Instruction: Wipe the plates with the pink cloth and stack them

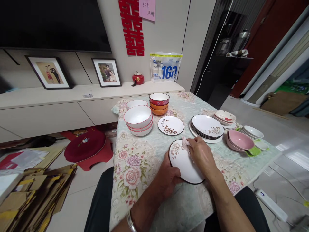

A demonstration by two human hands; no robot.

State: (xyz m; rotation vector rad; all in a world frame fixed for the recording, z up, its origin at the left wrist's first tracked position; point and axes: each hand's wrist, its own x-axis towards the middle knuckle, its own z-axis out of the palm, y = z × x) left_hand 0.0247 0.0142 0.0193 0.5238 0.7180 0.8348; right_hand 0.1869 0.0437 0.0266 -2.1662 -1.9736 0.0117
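A white plate (184, 161) with a dark rim and a flower print is tilted above the near edge of the table (135, 158). My left hand (169, 177) grips the plate's lower left rim, fingers curled behind it. My right hand (201, 154) is closed on a small pale cloth (185, 141) and presses it against the plate's upper face. A single matching plate (171, 125) lies flat just beyond, and a stack of such plates (207, 127) sits to its right.
Stacked white bowls (138, 120) with red rims stand at the left, orange and red bowls (158, 103) at the back. Pink dishes (240, 141) and small white dishes (252, 132) sit at the right edge. Cardboard (36, 196) and a red cushion (84, 146) lie on the floor to the left.
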